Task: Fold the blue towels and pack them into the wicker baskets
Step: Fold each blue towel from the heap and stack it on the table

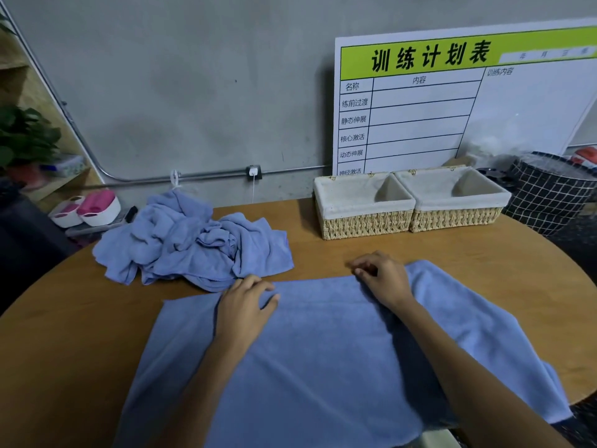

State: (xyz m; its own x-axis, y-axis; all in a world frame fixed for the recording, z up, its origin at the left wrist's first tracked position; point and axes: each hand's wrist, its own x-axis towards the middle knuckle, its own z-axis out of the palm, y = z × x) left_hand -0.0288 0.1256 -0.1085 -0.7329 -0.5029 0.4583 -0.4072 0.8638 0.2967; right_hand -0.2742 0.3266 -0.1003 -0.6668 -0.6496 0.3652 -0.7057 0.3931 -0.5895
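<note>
Behind baskets (pixel 365 221), board (pixel 452 101) reads "训练计划表".

Counted on the table (pixel 420 253): two baskets (pixel 363 206) (pixel 455 198), one spread towel (pixel 323 350), one towel heap (pixel 190 240) (number inside cannot be told). Two hands (pixel 245 305) (pixel 384 279) are seen. One board (pixel 452 105) is counted behind.

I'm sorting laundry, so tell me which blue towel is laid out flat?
The towel under both hands, nearest the camera, lies spread flat. The others sit crumpled in a pile at the table's far left.
</note>
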